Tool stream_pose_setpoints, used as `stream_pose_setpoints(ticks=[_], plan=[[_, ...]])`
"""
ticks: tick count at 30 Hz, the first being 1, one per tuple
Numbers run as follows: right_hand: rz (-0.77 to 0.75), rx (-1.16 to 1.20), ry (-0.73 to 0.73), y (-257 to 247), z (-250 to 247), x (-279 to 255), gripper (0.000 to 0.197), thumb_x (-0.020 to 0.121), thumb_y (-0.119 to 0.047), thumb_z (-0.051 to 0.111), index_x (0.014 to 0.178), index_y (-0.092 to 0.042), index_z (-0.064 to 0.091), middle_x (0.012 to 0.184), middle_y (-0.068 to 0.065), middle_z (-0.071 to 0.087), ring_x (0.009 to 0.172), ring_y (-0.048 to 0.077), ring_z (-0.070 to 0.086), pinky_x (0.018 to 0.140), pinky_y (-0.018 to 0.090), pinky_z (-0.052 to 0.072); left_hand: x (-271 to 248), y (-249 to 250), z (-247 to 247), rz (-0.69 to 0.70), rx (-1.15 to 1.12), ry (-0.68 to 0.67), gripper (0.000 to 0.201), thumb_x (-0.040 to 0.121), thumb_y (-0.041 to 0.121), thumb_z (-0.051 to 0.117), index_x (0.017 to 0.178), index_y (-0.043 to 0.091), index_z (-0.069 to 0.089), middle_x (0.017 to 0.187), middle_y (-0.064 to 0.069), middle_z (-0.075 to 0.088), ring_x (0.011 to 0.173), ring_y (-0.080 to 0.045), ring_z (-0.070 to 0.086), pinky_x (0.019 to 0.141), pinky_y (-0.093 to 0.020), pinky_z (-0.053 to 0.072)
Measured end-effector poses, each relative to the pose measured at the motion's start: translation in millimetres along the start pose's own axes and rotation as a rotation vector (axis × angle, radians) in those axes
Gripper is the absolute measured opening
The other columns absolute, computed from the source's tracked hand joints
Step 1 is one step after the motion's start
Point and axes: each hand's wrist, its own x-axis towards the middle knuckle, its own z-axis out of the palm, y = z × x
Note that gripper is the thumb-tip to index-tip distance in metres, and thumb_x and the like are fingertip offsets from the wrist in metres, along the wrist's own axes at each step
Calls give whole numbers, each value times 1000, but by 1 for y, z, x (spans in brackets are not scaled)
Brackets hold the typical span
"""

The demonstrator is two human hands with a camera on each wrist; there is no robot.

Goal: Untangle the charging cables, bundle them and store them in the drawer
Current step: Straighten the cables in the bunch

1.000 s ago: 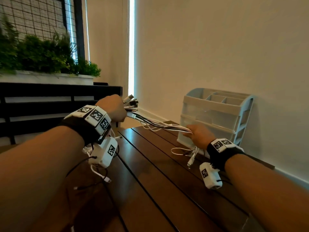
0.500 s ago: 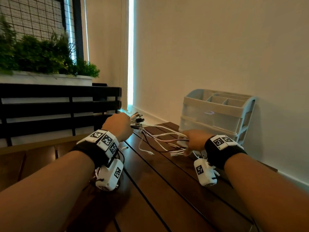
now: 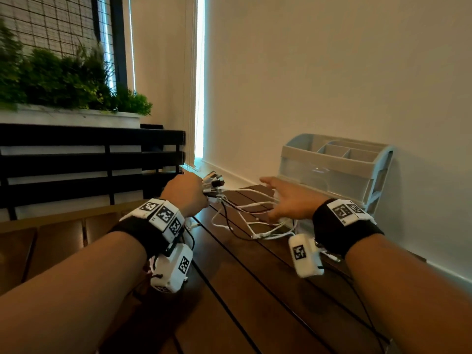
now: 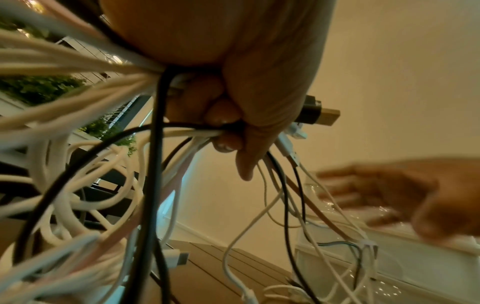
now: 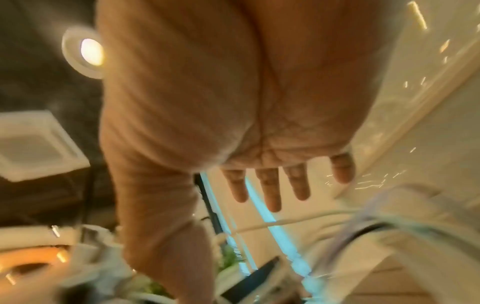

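My left hand (image 3: 187,194) grips a bunch of white and black charging cables (image 3: 245,215) near their plug ends (image 3: 213,181), which fan out past my fist. In the left wrist view my left hand (image 4: 233,115) has its fingers curled tight round the cables (image 4: 166,148). The slack cables droop in loops onto the dark wooden table (image 3: 255,302). My right hand (image 3: 286,198) hovers flat over the loops with fingers spread and holds nothing; its straight fingers (image 5: 270,189) show in the right wrist view. The pale drawer organiser (image 3: 332,169) stands just behind it, drawers closed.
The organiser sits against the cream wall (image 3: 332,72) at the table's far right. A black slatted bench back (image 3: 89,159) and a planter of green plants (image 3: 63,80) lie to the left. Wrist camera leads trail along the table.
My left hand has come down from its raised position with the plug ends. My right hand has let go of the cables and spread flat; the strands went from taut to slack loops.
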Motion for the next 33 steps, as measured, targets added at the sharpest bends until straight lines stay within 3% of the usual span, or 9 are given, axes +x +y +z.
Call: stream_pose_setpoints(ticks=[5, 11, 15, 20, 23, 25, 27, 30, 33], plan=[[-186, 142, 30, -55, 32, 22, 97, 64, -39, 84, 143, -31, 29, 139, -3, 50, 120, 17, 51, 100, 34, 43, -6, 19, 1, 24, -59, -49, 22, 69, 21, 82, 76, 12, 63, 70, -1, 60, 72, -20, 61, 59, -27, 43], [-187, 122, 105, -51, 61, 53, 31, 86, -33, 68, 113, -20, 62, 106, 2, 67, 97, 19, 61, 88, 38, 49, -6, 3, -2, 8, -264, -138, 33, 55, 22, 91, 76, 6, 70, 76, -7, 69, 72, -21, 66, 63, -33, 55], [-141, -43, 176, -29, 62, 57, 19, 94, -22, 56, 110, -15, 65, 105, 3, 65, 99, 21, 59, 75, 26, 38, -1, -18, -7, -53, -679, 32, 23, 65, 19, 88, 77, 8, 72, 76, -6, 70, 70, -19, 64, 59, -28, 49], [166, -233, 83, 6, 44, 58, 26, 90, -28, 61, 109, -11, 64, 104, 4, 64, 99, 23, 61, 79, 29, 45, 3, -45, -19, -184, -1071, 300, 24, 84, 16, 74, 64, 5, 65, 55, 0, 64, 45, -4, 54, 52, -25, 40], [298, -291, -90, -2, 32, 52, 82, 66, -46, 83, 131, -12, 48, 126, 11, 56, 113, 26, 55, 88, 34, 47, 3, -45, -15, -154, -1088, 339, 35, 84, 18, 73, 55, 11, 55, 43, 7, 54, 41, -6, 48, 60, -28, 41], [125, -205, -8, -25, 27, 49, 127, 49, -55, 87, 150, -22, 16, 152, 7, 30, 138, 27, 33, 109, 46, 35, 2, -39, -8, -114, -1082, 316, 24, 84, 16, 73, 66, 18, 57, 59, 4, 58, 56, -9, 53, 65, -31, 46], [-129, -46, 52, -60, 30, 41, 137, 46, -53, 89, 152, -30, 5, 158, -1, 18, 143, 19, 22, 115, 43, 27, -2, -31, -3, -35, -1137, 282, 7, 83, 9, 72, 86, 12, 67, 76, -6, 66, 71, -20, 62, 72, -36, 52], [-320, 172, 14, -108, 53, 35, 116, 57, -33, 90, 148, -23, 18, 148, -2, 39, 124, 10, 43, 102, 24, 36, -7, -16, -2, 38, -1179, 290, 12, 83, 6, 71, 95, 8, 69, 84, -5, 71, 87, -25, 69, 85, -40, 54], [-358, 372, -1, -124, 83, 41, 84, 67, -17, 85, 137, -14, 38, 127, 1, 57, 98, -3, 57, 81, 7, 42, -8, -7, -4, -24, -1270, 291, 8, 84, 11, 72, 82, 12, 64, 70, 2, 65, 77, -17, 64, 80, -33, 51]])
